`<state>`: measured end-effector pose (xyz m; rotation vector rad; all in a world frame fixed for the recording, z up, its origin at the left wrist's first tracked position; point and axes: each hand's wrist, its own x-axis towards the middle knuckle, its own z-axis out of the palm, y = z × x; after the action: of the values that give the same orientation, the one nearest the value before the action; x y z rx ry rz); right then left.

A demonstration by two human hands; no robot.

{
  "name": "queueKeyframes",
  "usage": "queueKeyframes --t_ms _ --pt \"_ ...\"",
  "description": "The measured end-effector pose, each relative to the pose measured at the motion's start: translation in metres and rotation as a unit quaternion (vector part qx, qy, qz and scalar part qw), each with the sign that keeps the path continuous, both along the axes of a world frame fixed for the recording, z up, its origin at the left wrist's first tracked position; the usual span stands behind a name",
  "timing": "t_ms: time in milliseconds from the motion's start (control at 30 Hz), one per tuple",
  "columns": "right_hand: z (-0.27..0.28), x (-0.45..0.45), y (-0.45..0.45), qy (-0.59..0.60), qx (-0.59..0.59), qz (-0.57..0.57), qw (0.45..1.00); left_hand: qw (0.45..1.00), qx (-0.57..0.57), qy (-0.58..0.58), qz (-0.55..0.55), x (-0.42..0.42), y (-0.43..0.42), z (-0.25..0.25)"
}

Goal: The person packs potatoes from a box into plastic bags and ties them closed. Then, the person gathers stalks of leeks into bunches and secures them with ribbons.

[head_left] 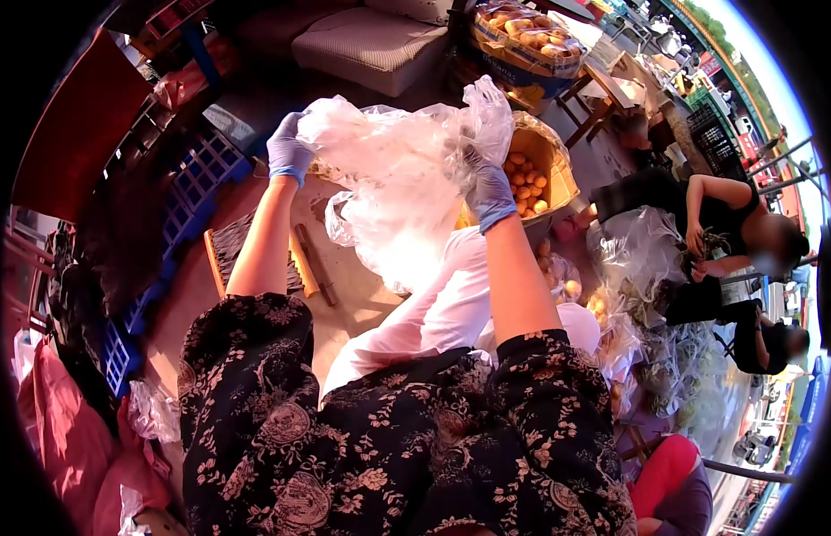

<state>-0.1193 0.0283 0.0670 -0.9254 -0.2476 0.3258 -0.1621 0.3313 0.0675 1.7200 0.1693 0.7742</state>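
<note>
A large clear plastic bag (389, 170) hangs spread between my two gloved hands, in front of my knees. My left hand (289, 147), in a bluish glove, is closed on the bag's left upper edge. On the other side my right hand (490, 186), gloved as well, grips the bunched right part of the plastic. Nothing shows inside the bag, though bright glare washes out its lower part. Just beyond my right hand stands a cardboard box (558, 156) with small orange-yellow fruits (525, 183) in it.
A box of bagged fruit (527, 45) stands at the back by a cushioned seat (371, 40). Blue plastic crates (188, 201) line the left. Filled clear bags (643, 259) lie to the right, where a person in black (724, 210) sits handling something leafy.
</note>
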Motion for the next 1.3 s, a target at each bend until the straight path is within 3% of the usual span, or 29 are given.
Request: queueKeyframes --t_ms 33,167,233,267,300,333,400,433,533,567,600,667,700,833,867,900,933,967,1033,1067,1100,1200,1300 --pt "-0.004 0.008 -0.007 0.011 -0.008 -0.012 1.0 0.997 -0.019 -0.07 0.014 -0.006 0.017 0.002" --pt "-0.011 0.026 -0.018 -0.008 0.057 -0.03 0.998 0.975 -0.107 -0.157 0.116 -0.041 0.073 0.009" --pt "-0.005 0.027 -0.019 0.0 0.056 -0.056 0.997 0.912 -0.308 -0.267 0.042 -0.048 0.136 -0.012" --pt "-0.001 0.027 -0.024 0.003 0.055 -0.07 0.996 0.846 -0.438 -0.3 -0.037 -0.064 0.152 -0.007" --pt "-0.027 0.055 -0.036 0.03 0.108 -0.019 0.994 0.9 -0.335 -0.278 0.031 -0.072 0.152 0.003" --pt "-0.015 0.05 -0.032 0.028 0.127 -0.026 0.991 0.933 -0.234 -0.25 0.111 -0.079 0.154 0.01" --pt "0.018 0.031 -0.025 0.023 0.167 -0.04 0.985 0.942 -0.162 -0.229 0.186 -0.09 0.161 0.017" --pt "0.055 0.01 -0.014 0.086 0.143 -0.085 0.982 0.933 -0.203 -0.237 0.177 -0.095 0.165 0.015" --pt "0.066 0.032 -0.019 -0.004 0.164 -0.14 0.976 0.88 -0.386 -0.252 0.114 -0.097 0.185 0.002" --pt "0.05 0.07 -0.033 -0.011 0.26 -0.054 0.964 0.855 -0.44 -0.256 0.096 -0.097 0.19 0.0" --pt "0.063 0.065 -0.028 -0.092 0.192 -0.108 0.971 0.837 -0.479 -0.252 0.076 -0.098 0.195 -0.004" --pt "0.083 0.07 -0.026 -0.023 0.295 -0.082 0.952 0.805 -0.542 -0.236 0.043 -0.096 0.197 -0.009" --pt "0.102 0.052 -0.017 -0.025 0.271 -0.087 0.958 0.792 -0.566 -0.227 0.028 -0.093 0.195 -0.012" --pt "0.015 0.108 -0.018 -0.042 0.358 -0.075 0.93 0.764 -0.609 -0.209 -0.053 -0.078 0.183 -0.034" --pt "0.012 0.086 -0.008 0.038 0.376 -0.07 0.923 0.761 -0.606 -0.212 -0.089 -0.074 0.184 -0.046" --pt "-0.002 0.073 0.003 0.053 0.273 -0.076 0.958 0.759 -0.603 -0.214 -0.123 -0.075 0.185 -0.052" --pt "-0.023 0.061 0.007 0.214 0.056 -0.145 0.964 0.762 -0.619 -0.19 -0.034 -0.075 0.151 -0.026" --pt "-0.043 0.048 0.012 0.389 -0.117 -0.148 0.902 0.761 -0.624 -0.177 -0.019 -0.071 0.14 -0.025" --pt "-0.079 0.04 0.006 0.491 -0.228 -0.091 0.836 0.754 -0.638 -0.151 -0.029 -0.067 0.109 -0.021" --pt "-0.092 0.037 0.002 0.46 -0.265 -0.096 0.842 0.769 -0.627 -0.122 -0.025 -0.066 0.099 -0.024" --pt "-0.092 0.031 -0.002 0.381 -0.243 -0.09 0.888 0.784 -0.614 -0.091 -0.022 -0.063 0.093 -0.028" --pt "-0.047 0.014 -0.007 0.146 -0.181 -0.052 0.971 0.806 -0.587 -0.054 -0.047 -0.051 0.075 -0.043" --pt "0.006 0.001 -0.005 0.018 -0.182 -0.032 0.983 0.822 -0.555 -0.021 -0.124 -0.035 0.048 -0.042"
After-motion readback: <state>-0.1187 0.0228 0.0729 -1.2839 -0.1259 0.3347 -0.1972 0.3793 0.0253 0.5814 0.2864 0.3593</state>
